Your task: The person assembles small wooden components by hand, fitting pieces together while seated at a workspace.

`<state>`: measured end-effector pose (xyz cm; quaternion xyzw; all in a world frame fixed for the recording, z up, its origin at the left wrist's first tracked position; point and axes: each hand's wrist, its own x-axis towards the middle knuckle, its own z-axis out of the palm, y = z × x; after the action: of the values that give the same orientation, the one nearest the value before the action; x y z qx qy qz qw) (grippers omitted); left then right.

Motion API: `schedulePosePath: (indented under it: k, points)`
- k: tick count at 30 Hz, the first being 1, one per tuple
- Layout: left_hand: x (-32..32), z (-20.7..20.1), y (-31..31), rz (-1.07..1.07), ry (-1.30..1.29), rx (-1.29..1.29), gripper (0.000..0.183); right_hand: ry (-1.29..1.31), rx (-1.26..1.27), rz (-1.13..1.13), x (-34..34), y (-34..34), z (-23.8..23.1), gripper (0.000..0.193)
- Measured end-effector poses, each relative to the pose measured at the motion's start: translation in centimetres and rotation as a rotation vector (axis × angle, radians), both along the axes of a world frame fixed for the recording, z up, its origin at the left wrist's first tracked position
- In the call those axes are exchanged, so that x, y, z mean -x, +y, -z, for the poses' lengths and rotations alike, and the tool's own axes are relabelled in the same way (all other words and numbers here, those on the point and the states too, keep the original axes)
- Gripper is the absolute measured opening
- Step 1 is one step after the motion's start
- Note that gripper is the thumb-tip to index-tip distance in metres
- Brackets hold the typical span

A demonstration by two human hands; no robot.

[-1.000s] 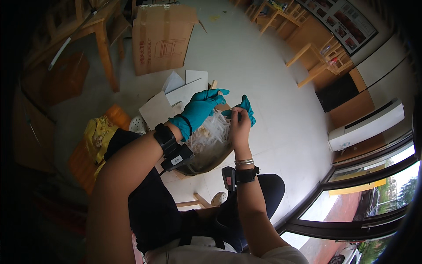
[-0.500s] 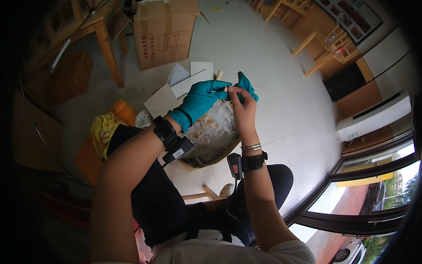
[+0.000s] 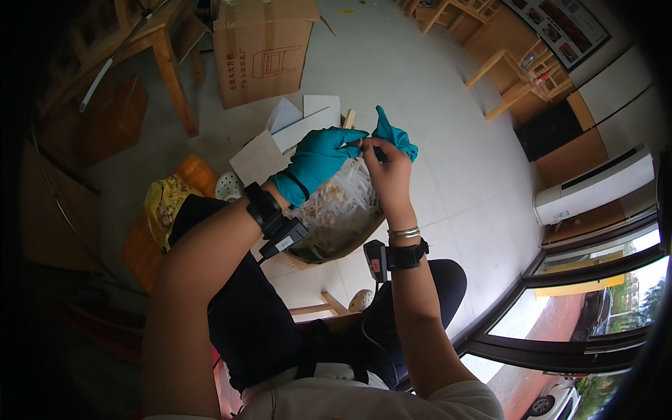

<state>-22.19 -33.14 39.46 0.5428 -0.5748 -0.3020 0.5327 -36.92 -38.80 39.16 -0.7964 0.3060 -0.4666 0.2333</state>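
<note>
My left hand wears a teal glove and is closed in a pinch. Its fingertips meet those of my bare right hand above a bin; whatever small thing lies between them is too small to make out. A loose teal glove sticks out on the far side of my right hand, bunched in its closed fingers. Below the hands, the bin is lined with a clear plastic bag holding pale scraps.
Flat boards lie just beyond the bin. A large cardboard box stands farther back. By my left knee is a yellow bag with small pale pieces in it. Wooden chairs stand at the far right, and a white air conditioner is nearer.
My right hand has shifted very slightly right and turned a little, and the loose glove has moved with it. The left hand has stayed nearly still.
</note>
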Motion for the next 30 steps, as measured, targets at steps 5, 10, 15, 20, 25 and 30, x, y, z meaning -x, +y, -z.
schedulePosePath:
  k: [5, 10, 15, 20, 25, 30]
  points:
    - [0.2, 0.5, -0.2, -0.035, -0.057, 0.029, 0.027, 0.091, 0.186, 0.119, -0.4, 0.8, -0.5, 0.008]
    - [0.6, 0.5, -0.4, -0.048, -0.051, 0.026, 0.027, 0.089, 0.309, 0.155, -0.5, 0.5, -0.2, 0.006]
    - [0.6, 1.7, -1.2, 0.049, 0.267, 0.051, 0.025, 0.038, 0.184, 0.175, -0.7, 0.6, -0.2, 0.007]
    - [1.0, 0.6, -0.7, 0.118, 0.508, -0.079, 0.021, 0.001, 0.184, 0.171, -0.4, 0.5, -0.1, 0.009]
    - [1.0, 0.0, -0.5, 0.073, 0.574, -0.152, 0.020, -0.101, -0.011, 0.150, -0.5, 0.6, 0.1, 0.010]
    - [1.0, -0.5, -0.1, 0.091, 0.671, -0.154, 0.020, -0.195, -0.141, 0.122, -0.8, 0.8, -0.1, 0.010]
